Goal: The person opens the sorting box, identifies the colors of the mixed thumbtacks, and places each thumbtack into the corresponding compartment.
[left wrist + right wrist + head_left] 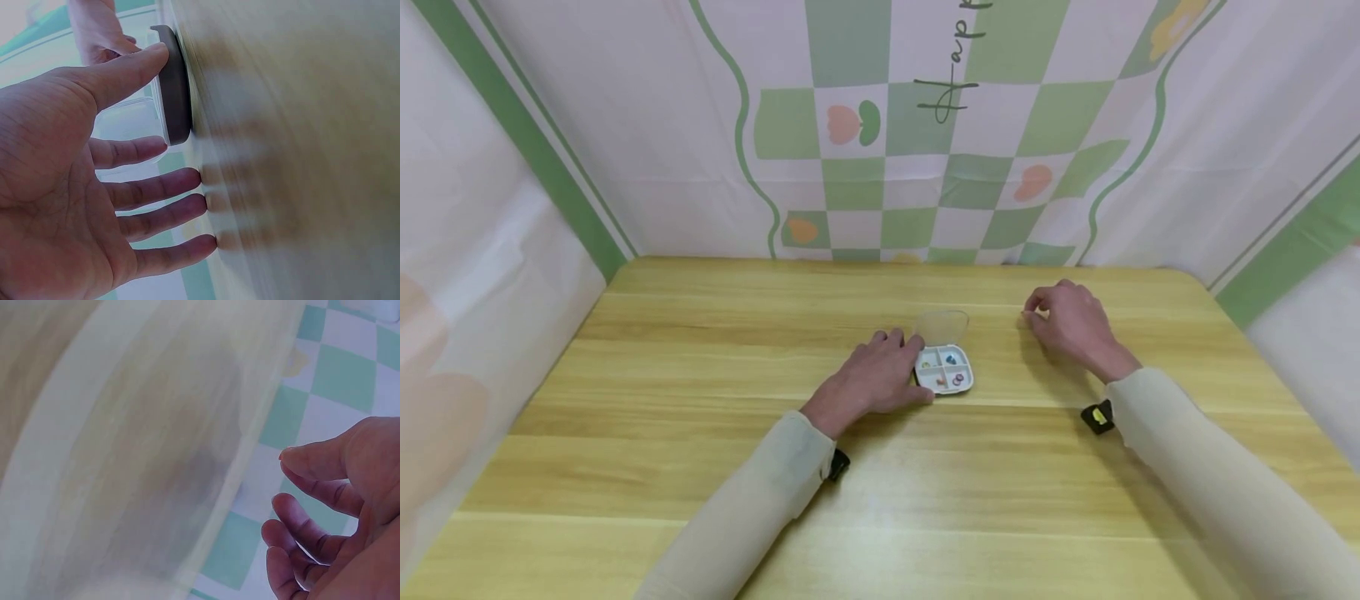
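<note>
A small pill box (944, 390) with four-way compartments and a raised clear lid (943, 327) lies on the table. Tiny colourful pieces sit in its compartments, among them a blue one (951, 360) and a purple ring-like one (958, 379). My left hand (880, 373) holds the box's left side between thumb and index finger; the other fingertips (209, 242) rest on the tabletop. To the right of the box, my right hand (1071, 321) is raised over the table, thumb and index finger pinching a tiny reddish piece (280, 457), mostly hidden by the fingertips.
The wooden table (700, 333) runs back to a hanging cloth (917, 179) with a green and white check. More cloth (497, 217) hangs at the left and right sides. A black wrist device (1098, 417) sits under the right cuff.
</note>
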Demonstrator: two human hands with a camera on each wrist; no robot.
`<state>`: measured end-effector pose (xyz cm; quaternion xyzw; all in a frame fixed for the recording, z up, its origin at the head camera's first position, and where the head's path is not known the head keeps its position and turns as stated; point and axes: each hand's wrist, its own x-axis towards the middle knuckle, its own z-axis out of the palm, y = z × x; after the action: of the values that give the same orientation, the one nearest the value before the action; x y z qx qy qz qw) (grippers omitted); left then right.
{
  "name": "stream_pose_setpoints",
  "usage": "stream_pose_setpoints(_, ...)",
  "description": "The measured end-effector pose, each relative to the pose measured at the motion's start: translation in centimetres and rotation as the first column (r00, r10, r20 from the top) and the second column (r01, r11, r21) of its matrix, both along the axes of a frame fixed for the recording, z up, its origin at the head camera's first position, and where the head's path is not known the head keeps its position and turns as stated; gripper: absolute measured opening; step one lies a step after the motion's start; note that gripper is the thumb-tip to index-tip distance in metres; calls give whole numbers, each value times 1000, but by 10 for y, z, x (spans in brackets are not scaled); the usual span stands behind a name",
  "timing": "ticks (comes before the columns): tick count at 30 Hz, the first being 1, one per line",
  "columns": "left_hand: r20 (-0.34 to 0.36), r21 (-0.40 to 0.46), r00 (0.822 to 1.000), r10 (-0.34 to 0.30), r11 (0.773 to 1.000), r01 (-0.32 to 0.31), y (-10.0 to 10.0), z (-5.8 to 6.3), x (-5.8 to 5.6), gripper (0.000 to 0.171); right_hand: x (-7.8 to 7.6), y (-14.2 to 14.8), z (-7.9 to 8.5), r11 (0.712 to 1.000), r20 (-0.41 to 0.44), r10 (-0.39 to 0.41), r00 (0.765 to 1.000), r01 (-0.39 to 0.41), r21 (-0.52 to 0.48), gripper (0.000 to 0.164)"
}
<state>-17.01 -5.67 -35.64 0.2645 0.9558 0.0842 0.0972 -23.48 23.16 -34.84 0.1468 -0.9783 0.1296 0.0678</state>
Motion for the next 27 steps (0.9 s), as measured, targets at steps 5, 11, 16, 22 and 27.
stream_pose_setpoints(5,2,-2,1000,3,1000,-3,0,-1,-1,75,8,-8,3,1000,-54,20,998,-21,-19,11)
stream_pose_setpoints(11,-5,-2,1000,-1,1000,1,0,-1,-1,75,15,-19,7,998,-109,57,992,-61,-31,10)
stream_pose_setpoints(16,-10,-3,1000,-8,1000,8,0,-1,-1,75,22,-26,10,995,-118,76,990,-82,-50,9)
stream_pose_setpoints(22,-13,-4,1000,-9,1000,9,0,-1,-2,75,31,-33,12,995,-59,74,995,-78,-65,9)
stream_pose_setpoints(27,-7,-3,1000,-4,1000,4,0,-1,-2,75,41,-43,10,992,-31,94,995,-96,-78,7)
